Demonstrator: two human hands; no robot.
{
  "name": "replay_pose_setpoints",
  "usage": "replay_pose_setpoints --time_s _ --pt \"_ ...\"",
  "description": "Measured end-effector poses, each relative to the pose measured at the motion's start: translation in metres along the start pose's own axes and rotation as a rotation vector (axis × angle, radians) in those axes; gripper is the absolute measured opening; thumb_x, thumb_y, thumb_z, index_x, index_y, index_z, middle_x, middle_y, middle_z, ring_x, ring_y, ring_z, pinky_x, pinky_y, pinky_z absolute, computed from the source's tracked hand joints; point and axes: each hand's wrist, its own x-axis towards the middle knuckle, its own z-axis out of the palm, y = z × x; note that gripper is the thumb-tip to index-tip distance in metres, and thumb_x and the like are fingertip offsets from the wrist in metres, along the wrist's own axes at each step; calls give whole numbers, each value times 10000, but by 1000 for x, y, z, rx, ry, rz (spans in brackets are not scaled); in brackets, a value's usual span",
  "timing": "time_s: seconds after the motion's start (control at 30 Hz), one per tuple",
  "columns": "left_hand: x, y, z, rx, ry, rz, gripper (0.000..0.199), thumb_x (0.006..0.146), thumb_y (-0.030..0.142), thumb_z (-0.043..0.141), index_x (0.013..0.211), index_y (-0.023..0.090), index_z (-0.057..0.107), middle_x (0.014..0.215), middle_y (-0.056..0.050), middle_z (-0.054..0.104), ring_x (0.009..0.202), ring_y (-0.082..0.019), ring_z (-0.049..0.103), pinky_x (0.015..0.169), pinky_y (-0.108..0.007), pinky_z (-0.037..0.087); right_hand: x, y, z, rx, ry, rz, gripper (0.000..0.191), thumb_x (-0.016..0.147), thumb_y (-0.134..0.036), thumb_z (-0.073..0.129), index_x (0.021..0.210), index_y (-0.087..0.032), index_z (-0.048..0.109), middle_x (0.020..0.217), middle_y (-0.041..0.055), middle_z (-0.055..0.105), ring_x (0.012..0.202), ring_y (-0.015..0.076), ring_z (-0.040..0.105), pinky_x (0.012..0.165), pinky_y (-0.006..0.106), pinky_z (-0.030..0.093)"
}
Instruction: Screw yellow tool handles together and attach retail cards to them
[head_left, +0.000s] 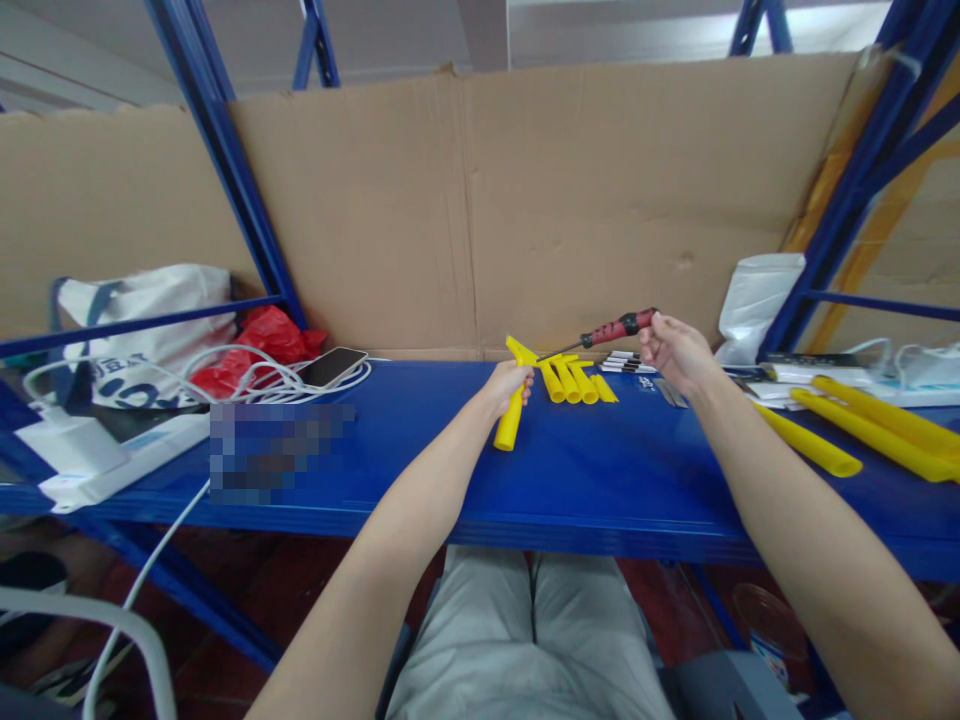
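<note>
L hand [512,386]: fingers were closed rd yellow handle [508,425], over tabletop [615,470] nr back edge.
R hand [676,350]: pinched screwdriver [615,330] butt.
Yellow handle: was prob. light, stiff, slick; best held mid-tube.

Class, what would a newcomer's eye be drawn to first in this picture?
Probably the bright yellow tool upright in the left hand, at the middle of the blue bench, with the red-and-black screwdriver in the right hand angled towards its head. Next, perhaps, the row of yellow pieces just right of it, and the crumpled red bag at the back left.
</note>
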Motion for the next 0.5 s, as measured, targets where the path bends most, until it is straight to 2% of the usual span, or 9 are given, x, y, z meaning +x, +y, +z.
replay_pose_setpoints --time_s 0.3,0.4,0.5 --pt "-1 1 1 -2 -7 7 204 755 22 411 648 189 365 393 88 371 273 -47 322 336 -175 245 1 3 0 11 138 10 302 658 -336 709 638 -195 443 431 -72 415 341 45 369 294 154 272" --pt "-2 1 1 -4 -6 9 203 757 22 408 648 189 368 392 88 371 271 -49 319 334 -176 242 0 2 -1 -4 112 8 268 674 -349 689 643 -187 477 378 -85 342 304 40 300 283 165 239" --pt "-2 1 1 -7 -9 12 203 754 20 403 646 188 368 387 87 368 273 -49 320 331 -174 243 -1 1 -1 1 85 -8 253 701 -392 669 694 -176 538 388 -79 354 310 36 299 288 161 230"
